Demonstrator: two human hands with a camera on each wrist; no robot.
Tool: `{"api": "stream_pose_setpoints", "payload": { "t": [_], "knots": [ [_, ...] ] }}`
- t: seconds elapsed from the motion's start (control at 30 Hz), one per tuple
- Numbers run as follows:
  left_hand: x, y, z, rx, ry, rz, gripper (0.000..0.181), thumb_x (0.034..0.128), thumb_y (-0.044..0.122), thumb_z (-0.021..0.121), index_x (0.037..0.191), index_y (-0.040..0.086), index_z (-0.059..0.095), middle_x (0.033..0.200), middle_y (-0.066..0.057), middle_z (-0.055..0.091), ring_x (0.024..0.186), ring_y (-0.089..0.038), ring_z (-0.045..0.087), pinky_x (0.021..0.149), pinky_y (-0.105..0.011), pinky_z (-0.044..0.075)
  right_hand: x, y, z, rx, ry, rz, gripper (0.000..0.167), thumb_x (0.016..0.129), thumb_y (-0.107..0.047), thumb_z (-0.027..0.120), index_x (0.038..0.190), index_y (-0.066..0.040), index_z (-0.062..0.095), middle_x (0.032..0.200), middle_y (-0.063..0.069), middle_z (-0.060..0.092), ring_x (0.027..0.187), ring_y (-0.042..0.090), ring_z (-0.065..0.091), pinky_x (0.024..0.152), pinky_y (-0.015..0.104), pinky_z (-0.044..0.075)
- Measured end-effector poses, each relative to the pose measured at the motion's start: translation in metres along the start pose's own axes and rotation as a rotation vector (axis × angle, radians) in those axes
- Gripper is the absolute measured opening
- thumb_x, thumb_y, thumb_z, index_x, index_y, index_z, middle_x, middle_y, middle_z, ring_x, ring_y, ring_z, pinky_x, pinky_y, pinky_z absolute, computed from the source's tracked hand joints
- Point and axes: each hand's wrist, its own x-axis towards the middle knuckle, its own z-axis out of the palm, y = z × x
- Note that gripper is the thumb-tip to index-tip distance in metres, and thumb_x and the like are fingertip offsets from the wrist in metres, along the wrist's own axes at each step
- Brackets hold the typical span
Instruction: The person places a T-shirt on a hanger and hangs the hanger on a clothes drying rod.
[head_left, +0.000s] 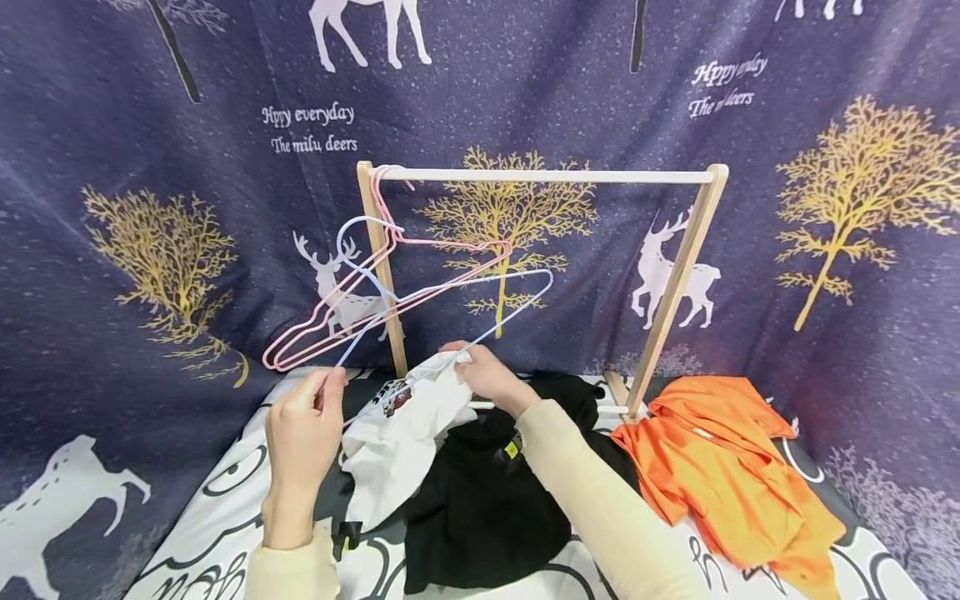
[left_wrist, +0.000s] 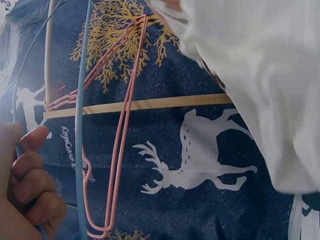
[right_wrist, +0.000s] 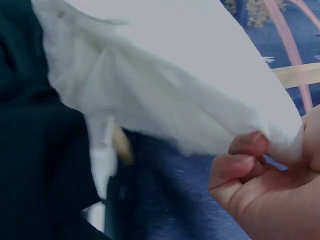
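Note:
A light blue clothes hanger (head_left: 480,280) is held up in front of the rack, its hook to the upper left. My left hand (head_left: 303,425) grips its left side; in the left wrist view the fingers of that hand (left_wrist: 32,180) curl round the blue wire. My right hand (head_left: 491,377) pinches the edge of a white shirt (head_left: 397,475) with a small printed design. In the right wrist view the white cloth (right_wrist: 165,75) hangs from the thumb and fingers of the right hand (right_wrist: 270,185). The hanger's lower bar passes partly behind or into the shirt; I cannot tell which.
Pink hangers (head_left: 330,321) hang at the left end of a small rack with a white rail (head_left: 540,176) and wooden legs (head_left: 675,292). A black garment (head_left: 487,517) lies below my hands. An orange garment (head_left: 735,467) lies on the patterned bedding at the right.

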Motion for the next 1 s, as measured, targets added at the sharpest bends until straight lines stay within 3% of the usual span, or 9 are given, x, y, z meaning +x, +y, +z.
{"api": "stream_pose_setpoints", "payload": {
  "t": [0.13, 0.4, 0.63, 1.0],
  "knots": [
    [0.001, 0.000, -0.004, 0.013, -0.014, 0.006, 0.016, 0.0954, 0.016, 0.063, 0.083, 0.009, 0.071, 0.067, -0.002, 0.063, 0.051, -0.021, 0.049, 0.052, -0.035, 0.030, -0.011, -0.016, -0.011, -0.010, 0.016, -0.018, 0.039, 0.098, 0.003, 0.037, 0.133, -0.001, 0.053, 0.113, 0.014, 0.064, 0.081, 0.015, 0.062, 0.070, 0.028, 0.050],
    [0.001, -0.001, -0.007, 0.007, -0.035, 0.007, 0.014, 0.0948, 0.015, 0.064, 0.086, 0.008, 0.072, 0.068, -0.003, 0.065, 0.052, -0.020, 0.047, 0.053, -0.035, 0.030, -0.030, -0.029, -0.029, -0.047, 0.174, -0.052, 0.038, 0.095, 0.004, 0.040, 0.123, -0.004, 0.065, 0.123, 0.011, 0.063, 0.098, 0.018, 0.062, 0.081, 0.029, 0.048],
    [0.003, -0.004, -0.013, -0.001, -0.048, 0.026, 0.013, 0.0934, 0.014, 0.065, 0.082, 0.010, 0.071, 0.055, 0.006, 0.040, 0.051, -0.014, 0.035, 0.051, -0.030, 0.025, -0.043, -0.037, -0.046, -0.038, 0.249, -0.050, 0.032, 0.091, 0.000, 0.051, 0.118, -0.006, 0.068, 0.125, 0.005, 0.062, 0.099, 0.020, 0.062, 0.083, 0.033, 0.047],
    [0.003, -0.013, -0.027, 0.024, -0.129, 0.016, 0.006, 0.0903, 0.015, 0.070, 0.085, 0.015, 0.073, 0.057, 0.011, 0.038, 0.052, -0.010, 0.037, 0.053, -0.029, 0.028, -0.059, -0.036, -0.060, 0.103, 0.349, -0.047, 0.031, 0.093, -0.003, 0.053, 0.122, -0.004, 0.065, 0.118, 0.012, 0.064, 0.088, 0.019, 0.063, 0.077, 0.029, 0.049]
  ]
}}
